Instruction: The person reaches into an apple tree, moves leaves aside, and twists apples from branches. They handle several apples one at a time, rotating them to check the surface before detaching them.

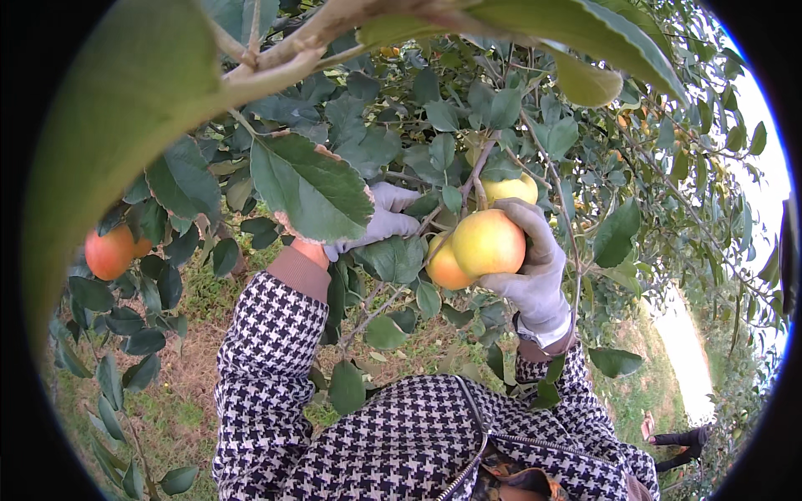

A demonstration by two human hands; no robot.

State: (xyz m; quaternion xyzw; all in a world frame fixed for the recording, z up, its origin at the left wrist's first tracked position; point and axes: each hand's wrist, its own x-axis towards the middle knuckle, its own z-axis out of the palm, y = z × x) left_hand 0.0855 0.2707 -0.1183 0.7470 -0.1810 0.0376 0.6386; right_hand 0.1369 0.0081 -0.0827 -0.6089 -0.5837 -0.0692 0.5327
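Observation:
A yellow apple with a red blush (489, 242) hangs in a cluster on a thin branch (478, 171). My right hand (539, 271), in a pale grey glove, is wrapped round its right side, with fingers above and thumb below. Pressed close to it on the left is an orange-yellow apple (447, 265); behind and above sits a yellow apple (511, 189). My gloved left hand (384, 219) reaches in among the leaves left of the cluster, fingers apart and pointing toward the branch. A large green leaf (313, 185) hides part of that hand.
A thick branch (334, 25) and blurred leaves cross close overhead. A red-orange apple (110, 252) hangs at the far left. Dense foliage surrounds both arms. Grass (196, 380) shows below, and a pale strip of ground (681, 359) lies at the right.

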